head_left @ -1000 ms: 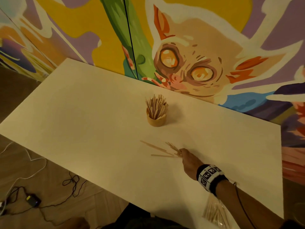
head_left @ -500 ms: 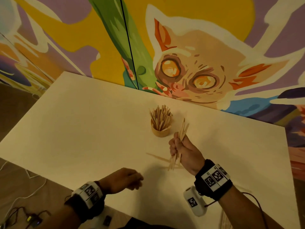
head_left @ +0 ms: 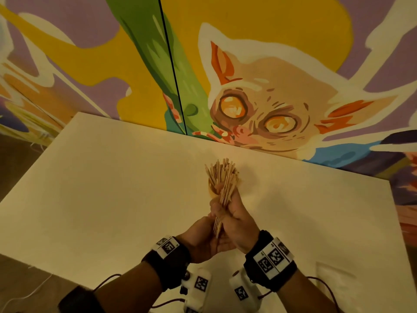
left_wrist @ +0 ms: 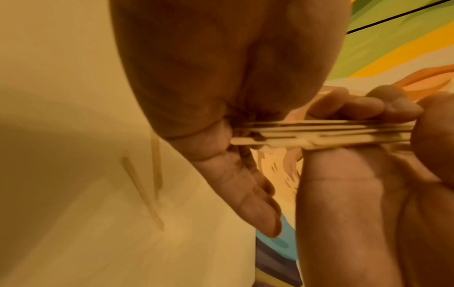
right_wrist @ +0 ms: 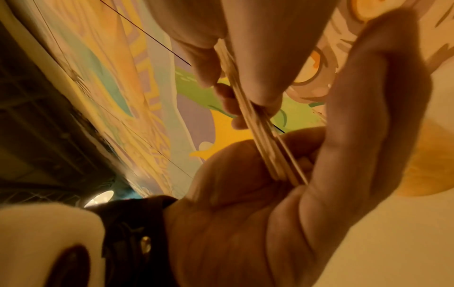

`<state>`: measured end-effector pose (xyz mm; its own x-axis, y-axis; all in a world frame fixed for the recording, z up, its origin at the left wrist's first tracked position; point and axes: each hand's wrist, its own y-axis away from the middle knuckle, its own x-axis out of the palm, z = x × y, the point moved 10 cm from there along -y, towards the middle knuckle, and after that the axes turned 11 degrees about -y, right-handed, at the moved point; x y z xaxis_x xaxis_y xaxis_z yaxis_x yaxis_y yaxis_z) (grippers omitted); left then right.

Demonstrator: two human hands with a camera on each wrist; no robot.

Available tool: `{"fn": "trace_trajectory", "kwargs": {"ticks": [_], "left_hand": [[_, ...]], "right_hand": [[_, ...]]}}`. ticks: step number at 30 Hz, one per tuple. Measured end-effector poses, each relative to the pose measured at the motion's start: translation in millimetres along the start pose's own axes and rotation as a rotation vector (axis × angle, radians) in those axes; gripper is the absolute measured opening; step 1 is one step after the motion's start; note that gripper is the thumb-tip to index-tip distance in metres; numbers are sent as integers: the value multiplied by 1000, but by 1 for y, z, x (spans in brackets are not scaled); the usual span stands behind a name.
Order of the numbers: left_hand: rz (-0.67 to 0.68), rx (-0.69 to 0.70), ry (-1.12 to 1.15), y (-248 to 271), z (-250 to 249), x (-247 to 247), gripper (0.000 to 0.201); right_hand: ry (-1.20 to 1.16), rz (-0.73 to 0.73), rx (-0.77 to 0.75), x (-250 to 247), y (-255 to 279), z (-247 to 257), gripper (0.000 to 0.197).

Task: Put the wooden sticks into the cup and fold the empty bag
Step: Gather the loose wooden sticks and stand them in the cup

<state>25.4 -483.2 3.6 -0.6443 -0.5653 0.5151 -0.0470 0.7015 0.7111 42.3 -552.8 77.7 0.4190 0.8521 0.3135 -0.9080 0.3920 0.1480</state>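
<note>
My right hand [head_left: 234, 219] grips a bundle of wooden sticks [head_left: 226, 195] upright above the white table [head_left: 112, 188]. My left hand [head_left: 207, 239] lies open below it, and the lower stick ends butt against its palm [right_wrist: 233, 203]. In the left wrist view the bundle [left_wrist: 319, 134] runs from that palm to the right hand's fingers [left_wrist: 356, 106]. Just behind the hands stands the small wooden cup [head_left: 212, 194], full of fanned-out sticks [head_left: 222, 175]. Two loose sticks [left_wrist: 143, 192] lie flat on the table. A clear bag [head_left: 334, 279] shows faintly at the near right.
A painted mural wall [head_left: 270, 98] rises directly behind the table's far edge. Wrist cameras and their cables [head_left: 198, 288] hang below both forearms at the near edge. Wooden floor [head_left: 20, 281] shows to the left of the table.
My right hand picked a bundle of sticks off the table and raised it in front of the cup. My left hand came up and now touches the lower stick ends.
</note>
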Motion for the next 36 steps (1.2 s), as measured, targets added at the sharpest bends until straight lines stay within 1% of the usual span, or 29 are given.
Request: {"fn": "trace_trajectory", "kwargs": {"ticks": [4,6,9,11,14,16,18,21,23,26,28,30,33,36], "left_hand": [[-35,34,18,-4,-15,-7,49],[-38,33,31,-7,-20,-9,47],[-54,38,56,-12,-26,-13,47],[-64,36,69,-16,-32,-16,41],[-89,27,75,-19,-39,-23,36],[-86,37,75,-19,-45,-23,36],[-111,57,72,-19,-51,-30,37],[-219,67,96,-20,-49,-53,44],[-251,55,77,-16,-43,-67,44],[-222,30,-31,-6,-31,-79,40],[-207,24,-121,1,-22,-86,39],[-210,23,-237,6,-13,-94,37],[-229,14,-483,11,0,-106,32],[-242,-8,-736,14,9,-119,28]], "right_hand": [[-135,-60,45,-5,-9,-4,35],[-127,-91,73,-10,-12,-7,30],[-4,-91,104,-13,-11,-8,19],[132,-70,129,-13,-11,-8,24],[369,-60,54,-21,-14,2,23],[385,-57,47,-25,-20,7,20],[385,-68,58,-29,-26,13,17],[403,-154,32,-45,-42,28,16],[459,-221,3,-58,-56,37,16],[533,-281,-15,-74,-78,41,21],[560,-307,26,-84,-93,32,25],[664,-314,74,-90,-106,20,30],[829,-262,170,-91,-119,0,33],[893,-212,260,-86,-120,-11,34]]}}
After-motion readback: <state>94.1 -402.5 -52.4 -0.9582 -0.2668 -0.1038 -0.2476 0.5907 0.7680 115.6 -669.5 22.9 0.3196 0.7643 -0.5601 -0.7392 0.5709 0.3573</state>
